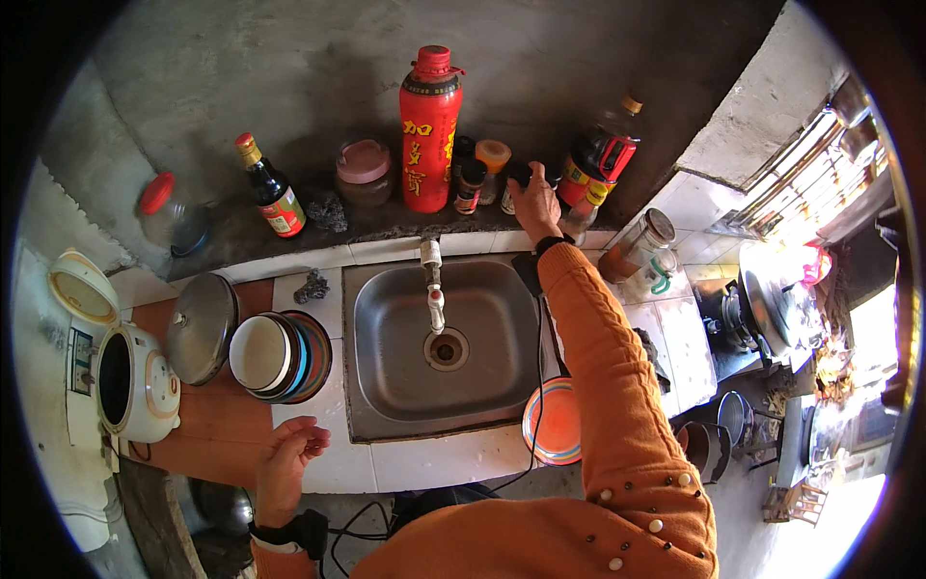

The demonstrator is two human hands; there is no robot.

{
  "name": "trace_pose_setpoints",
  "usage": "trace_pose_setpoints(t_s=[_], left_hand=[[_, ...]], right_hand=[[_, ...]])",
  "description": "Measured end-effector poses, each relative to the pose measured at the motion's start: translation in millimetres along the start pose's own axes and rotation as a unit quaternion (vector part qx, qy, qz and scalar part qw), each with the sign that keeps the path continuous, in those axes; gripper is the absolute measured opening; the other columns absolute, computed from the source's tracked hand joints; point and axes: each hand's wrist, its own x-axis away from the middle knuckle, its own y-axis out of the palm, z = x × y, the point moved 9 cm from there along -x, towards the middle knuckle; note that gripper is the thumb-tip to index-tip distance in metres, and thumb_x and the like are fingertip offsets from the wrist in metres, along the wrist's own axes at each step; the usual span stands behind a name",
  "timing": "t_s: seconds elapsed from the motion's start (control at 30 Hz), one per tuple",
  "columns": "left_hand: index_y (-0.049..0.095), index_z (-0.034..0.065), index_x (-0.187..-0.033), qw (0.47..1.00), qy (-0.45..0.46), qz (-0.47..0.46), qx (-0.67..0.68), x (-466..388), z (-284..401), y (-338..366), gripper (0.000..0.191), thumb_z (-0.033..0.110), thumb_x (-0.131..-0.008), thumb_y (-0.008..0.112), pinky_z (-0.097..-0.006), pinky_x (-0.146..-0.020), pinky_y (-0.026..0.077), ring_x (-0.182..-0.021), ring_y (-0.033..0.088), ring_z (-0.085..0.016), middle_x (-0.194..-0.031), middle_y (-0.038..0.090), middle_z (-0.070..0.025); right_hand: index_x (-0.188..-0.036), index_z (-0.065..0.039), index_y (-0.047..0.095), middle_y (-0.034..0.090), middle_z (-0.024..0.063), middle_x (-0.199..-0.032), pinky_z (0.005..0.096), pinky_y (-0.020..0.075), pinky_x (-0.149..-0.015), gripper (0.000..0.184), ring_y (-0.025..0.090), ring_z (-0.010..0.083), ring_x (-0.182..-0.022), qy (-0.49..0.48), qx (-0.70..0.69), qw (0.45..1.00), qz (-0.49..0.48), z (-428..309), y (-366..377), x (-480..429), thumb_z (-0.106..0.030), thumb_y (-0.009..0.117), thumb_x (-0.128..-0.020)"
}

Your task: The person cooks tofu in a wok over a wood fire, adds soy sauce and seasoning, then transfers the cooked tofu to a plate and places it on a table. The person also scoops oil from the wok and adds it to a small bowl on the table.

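Note:
My right hand (537,204) reaches over to the dark ledge behind the sink, its fingers on or beside a small spice jar (509,197) with a dark cap. Part of that jar is covered, so I cannot tell whether the fingers grip it. Just left of it stand another dark-capped spice jar (469,189) and an orange-lidded jar (492,166). A small bottle with a yellow cap (587,206) is close on the right. My left hand (289,456) hangs above the counter's front edge, loosely curled and holding nothing, below a stack of bowls and plates (264,354).
The steel sink (391,376) has a tap (434,289) over it. On the ledge are a red bottle (428,145), a sauce bottle (271,192) and a large dark bottle (597,159). A rice cooker (155,387) stands left; an orange plate (555,423) and a cable (539,362) lie right.

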Motion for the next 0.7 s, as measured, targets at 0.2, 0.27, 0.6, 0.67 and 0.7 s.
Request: trace_pose_setpoints(t_s=[0.2,0.27,0.6,0.67,0.7], left_hand=[[0.06,-0.0039,-0.112,0.999,-0.005,-0.027,-0.025,-5.4,4.3,13.9,0.024,0.009,-0.095,0.049,-0.0292,-0.084,0.049,-0.09,0.064,-0.019,-0.098,0.068,-0.0133],[0.058,-0.0035,-0.116,0.998,-0.017,-0.047,-0.038,-8.0,5.5,19.8,0.026,0.009,-0.095,0.05,-0.0293,-0.086,0.049,-0.093,0.064,-0.019,-0.099,0.068,-0.0131],[0.015,0.0103,-0.152,0.933,0.145,-0.262,-0.202,-50.3,11.8,125.6,0.085,0.025,-0.089,0.07,-0.0476,-0.108,0.036,-0.14,0.03,-0.034,-0.154,0.022,-0.021],[0.024,0.0082,-0.15,0.928,0.145,-0.29,-0.183,-45.9,9.6,139.0,0.085,0.026,-0.085,0.075,-0.0437,-0.106,0.037,-0.136,0.037,-0.03,-0.148,0.035,-0.0196],[0.03,0.0076,-0.147,0.916,0.123,-0.323,-0.204,-41.2,3.4,145.6,0.08,0.026,-0.085,0.076,-0.0404,-0.103,0.039,-0.13,0.042,-0.026,-0.141,0.042,-0.0169]], right_hand=[[-0.118,-0.004,0.047,0.065,0.0237,-0.102,0.0477,0.0514,-0.078,0.053,0.064,0.0403,-0.094,-0.039,0.019,0.997,0.062,-20.1,-27.5,20.8,-0.034,0.069,-0.08],[-0.116,-0.004,0.048,0.065,0.0238,-0.101,0.0479,0.0512,-0.077,0.052,0.065,0.0401,-0.092,-0.055,0.003,0.996,0.077,-32.0,-45.8,33.2,-0.034,0.069,-0.08],[-0.118,-0.002,0.047,0.058,0.0042,-0.09,0.0217,0.0463,-0.058,0.037,0.053,0.0081,-0.069,-0.047,-0.424,0.873,-0.234,-98.2,-91.2,222.7,-0.012,0.065,-0.087],[-0.12,-0.002,0.046,0.058,0.0049,-0.095,0.0211,0.0472,-0.059,0.038,0.054,0.0078,-0.074,-0.01,-0.485,0.827,-0.284,-109.0,-91.3,266.5,-0.012,0.065,-0.088],[-0.121,-0.002,0.045,0.057,0.0054,-0.097,0.0214,0.0476,-0.059,0.039,0.055,0.0078,-0.076,0.007,-0.486,0.823,-0.293,-110.5,-92.5,284.7,-0.012,0.065,-0.088]])
